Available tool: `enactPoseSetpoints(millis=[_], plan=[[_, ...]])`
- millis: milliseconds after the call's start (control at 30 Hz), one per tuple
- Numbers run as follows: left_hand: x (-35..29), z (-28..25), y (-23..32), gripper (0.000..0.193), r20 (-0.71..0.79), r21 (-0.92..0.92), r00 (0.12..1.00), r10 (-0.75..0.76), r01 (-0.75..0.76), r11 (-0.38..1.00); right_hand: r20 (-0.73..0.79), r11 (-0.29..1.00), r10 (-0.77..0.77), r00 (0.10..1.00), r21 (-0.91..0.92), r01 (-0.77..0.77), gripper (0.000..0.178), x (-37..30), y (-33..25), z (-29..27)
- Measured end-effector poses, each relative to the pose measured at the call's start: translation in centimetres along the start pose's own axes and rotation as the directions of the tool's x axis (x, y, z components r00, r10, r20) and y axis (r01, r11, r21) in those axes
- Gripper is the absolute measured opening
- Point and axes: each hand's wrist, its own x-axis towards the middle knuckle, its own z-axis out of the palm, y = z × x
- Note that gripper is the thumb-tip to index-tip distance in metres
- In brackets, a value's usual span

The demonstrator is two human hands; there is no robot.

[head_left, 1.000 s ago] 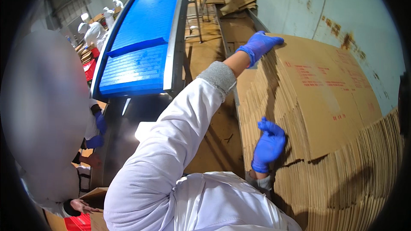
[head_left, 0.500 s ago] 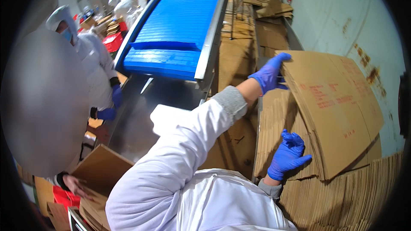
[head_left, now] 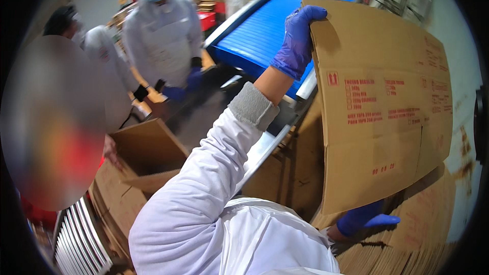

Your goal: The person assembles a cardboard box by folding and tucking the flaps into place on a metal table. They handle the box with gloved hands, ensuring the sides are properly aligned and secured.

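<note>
My left hand [head_left: 300,40], in a blue-purple glove, grips the upper left edge of a flattened cardboard box [head_left: 377,137] and holds it up, tilted, on my right. Red print covers parts of its brown face. Below its lower edge is my gloved right hand [head_left: 364,219], with the thumb stretched out. The cardboard hides its other fingers, and whether it touches the sheet I cannot make out. More flattened boxes [head_left: 428,214] are stacked beneath and behind the raised one.
A blue conveyor belt [head_left: 265,30] slopes up ahead. To the left, an open cardboard box [head_left: 155,147] stands near a metal roller track [head_left: 84,234], with another person's hand [head_left: 112,152] at its side. Co-workers in white, one [head_left: 163,35] facing me, stand beyond. A pale wall [head_left: 463,97] rises at right.
The flattened box has come up and left off the stack in my left hand. My right hand has moved down and is now partly behind it. The view has turned left.
</note>
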Motion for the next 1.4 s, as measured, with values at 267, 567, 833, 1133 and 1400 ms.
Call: enactPoseSetpoints(millis=[267,567,833,1133,1400], plan=[[-22.3,-1.9,15.3,0.067,0.075,0.495,0.832,0.549,-0.509,0.704,-0.492,0.643,-0.215,0.844,-0.721,-0.257,0.063,5.8,14.6,-1.9],[-56.1,-6.8,26.2,0.078,-0.542,0.796,0.752,0.375,0.316,0.516,-0.216,0.282,0.474,0.854,-0.881,-0.379,0.065,1.4,22.0,-7.3],[-78.4,-1.8,22.5,0.054,-0.69,0.724,0.074,0.72,0.061,0.687,-0.102,0.032,0.985,0.14,-0.684,-0.728,0.073,-10.9,41.5,4.2],[-80.4,-1.0,28.7,0.038,-0.691,0.606,-0.136,0.71,0.427,0.671,-0.234,-0.323,0.941,-0.244,-0.408,-0.854,0.054,-22.5,49.8,-1.9],[-80.3,-8.8,35.0,0.053,-0.531,0.124,0.275,0.801,0.961,-0.248,-0.426,-0.322,0.893,-0.146,-0.377,-0.868,0.048,-26.7,51.9,-8.4]])
